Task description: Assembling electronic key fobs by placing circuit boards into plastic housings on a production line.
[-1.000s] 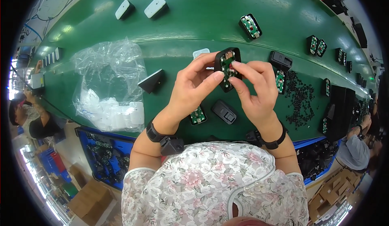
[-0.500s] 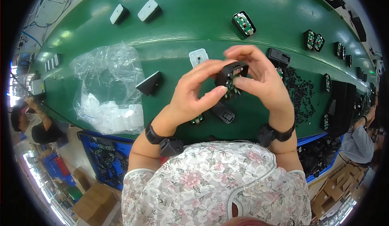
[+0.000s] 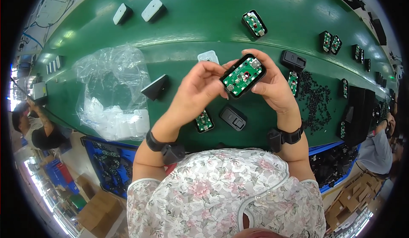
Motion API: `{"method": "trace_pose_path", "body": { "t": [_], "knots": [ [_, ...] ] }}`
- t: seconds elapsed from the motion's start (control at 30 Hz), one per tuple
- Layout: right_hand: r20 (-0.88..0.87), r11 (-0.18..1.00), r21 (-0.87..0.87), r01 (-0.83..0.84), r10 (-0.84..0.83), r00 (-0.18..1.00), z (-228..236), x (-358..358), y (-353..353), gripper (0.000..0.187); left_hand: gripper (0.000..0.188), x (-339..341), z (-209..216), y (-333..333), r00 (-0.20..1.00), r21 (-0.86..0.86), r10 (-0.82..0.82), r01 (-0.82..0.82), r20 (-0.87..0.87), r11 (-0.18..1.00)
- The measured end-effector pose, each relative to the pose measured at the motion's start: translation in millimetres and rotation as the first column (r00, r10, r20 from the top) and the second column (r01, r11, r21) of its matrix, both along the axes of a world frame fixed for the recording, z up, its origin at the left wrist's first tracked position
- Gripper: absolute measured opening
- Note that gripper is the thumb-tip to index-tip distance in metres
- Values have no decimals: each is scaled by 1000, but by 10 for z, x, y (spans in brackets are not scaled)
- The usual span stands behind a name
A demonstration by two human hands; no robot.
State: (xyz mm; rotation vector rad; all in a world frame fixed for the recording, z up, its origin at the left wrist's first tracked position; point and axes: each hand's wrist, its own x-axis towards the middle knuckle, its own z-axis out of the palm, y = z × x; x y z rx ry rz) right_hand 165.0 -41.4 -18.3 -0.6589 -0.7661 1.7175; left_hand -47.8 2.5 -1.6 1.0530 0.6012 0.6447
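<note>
Well, in the head view, our left grip point(image 3: 198, 86) and right grip point(image 3: 276, 86) both hold the black case point(image 3: 262, 74), green board point(image 3: 243, 76) facing us, left of the loose black pieces point(image 3: 314, 103) on the counter point(image 3: 196, 24). We judge it best to pinch the rim only, stay off the components and hold steady.

An open black casing point(image 3: 251, 86) holding a green circuit board point(image 3: 239, 77) slants between both hands point(image 3: 194, 91) point(image 3: 276, 84)
</note>
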Motion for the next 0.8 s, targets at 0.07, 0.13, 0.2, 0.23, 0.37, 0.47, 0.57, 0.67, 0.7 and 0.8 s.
{"method": "trace_pose_path", "body": {
  "t": [0.07, 0.13, 0.2, 0.23, 0.37, 0.47, 0.57, 0.67, 0.7, 0.8],
  "knots": [
    [89, 998, -10, 58, -56, 994, -95, -5, -5, 79, 40, 99, 4, -94, 998, 105, 46, -43, -30, 994],
    [77, 998, -25, 55, -53, 996, -93, -15, -6, 79, 41, 133, 1, -115, 999, 29, 38, -37, -29, 999],
    [98, 996, -41, 76, -71, 993, -82, -28, -2, 78, 41, 156, 18, -124, 996, 15, 81, -80, -46, 997],
    [77, 997, -64, 50, -45, 996, -59, -23, -10, 75, 43, 159, 38, -121, 995, 12, 72, -72, -74, 997],
    [119, 993, -80, 86, -76, 990, -41, -53, -36, 71, 49, 152, 76, -105, 971, 45, 102, -94, -215, 995],
    [291, 951, 27, 309, -303, 907, 49, -146, -71, 59, 47, 169, -11, -117, 951, 161, 223, -191, -213, 968],
    [674, 810, 545, 217, -578, 460, 59, -23, -139, 37, 42, 129, 3, -97, 908, 422, 270, -118, -321, 899],
    [698, 736, 677, -7, -638, 324, 187, -46, -127, 23, 37, 152, 63, -117, 929, 319, 253, -162, -271, 934],
    [691, 708, 704, -55, -666, 281, 197, -43, -117, 23, 37, 147, 70, -123, 929, 317, 252, -160, -272, 935],
    [706, 704, 699, -125, -651, 280, 259, -38, -135, 25, 33, 129, 88, -138, 954, 232, 200, -147, -225, 962]
  ]
}}
